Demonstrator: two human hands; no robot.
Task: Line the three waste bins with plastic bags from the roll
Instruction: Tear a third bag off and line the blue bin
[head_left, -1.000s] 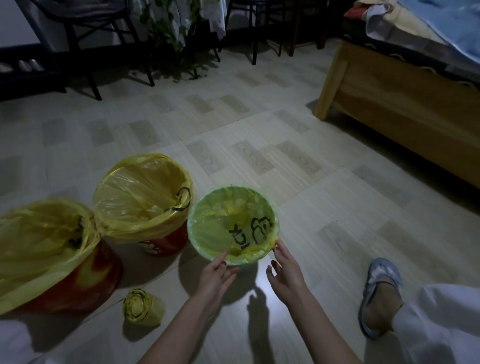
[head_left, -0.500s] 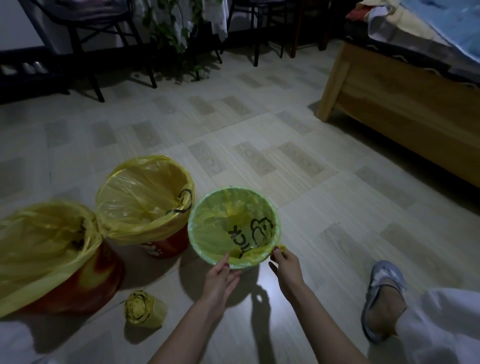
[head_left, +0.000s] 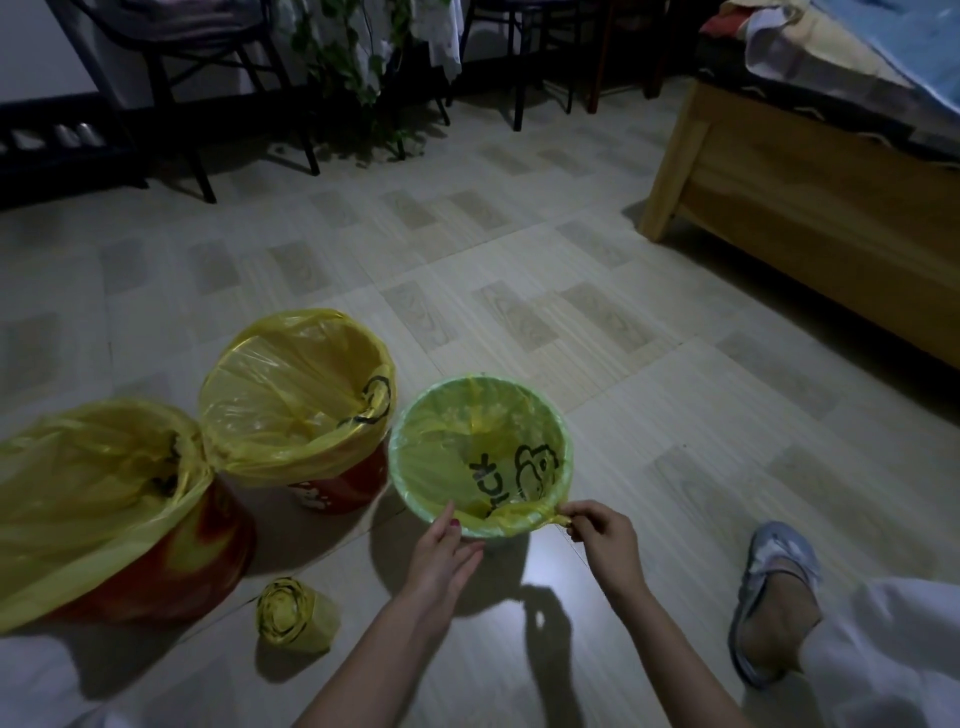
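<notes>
Green bin: the small green bin (head_left: 410, 499) stands on the floor (head_left: 649, 415) just right of the two red ones, a yellow bag (head_left: 467, 441) with black print already spread inside and folded over its rim
Right hand: the right hand (head_left: 602, 535) has thumb and fingers pinched shut on a twisted corner of the bag's slack at the near right of the rim
Left hand: the left hand (head_left: 441, 548) lies loosely spread against the near left wall of the bin, fingers apart and holding nothing, only steadying it
Step in hand: as I judge it, snugging the third liner, the last bin of the three
Next move: likely calls for drawing the gathered slack taut and twisting or tucking it under the rim while the bin is braced, gently, since thin film may tear or pull off the far edge
Other bins: the middle red bin (head_left: 343, 488) and the large red bin (head_left: 156, 561) at far left each wear a yellow bag draped over the top
Roll: the roll of bags (head_left: 291, 616) lies on the floor near the large bin, apart from both hands
Change: a second ago both hands hung open just short of the rim; now the right has closed on the plastic and pulled a peak of it outward, and the left has come to rest on the bin
</notes>
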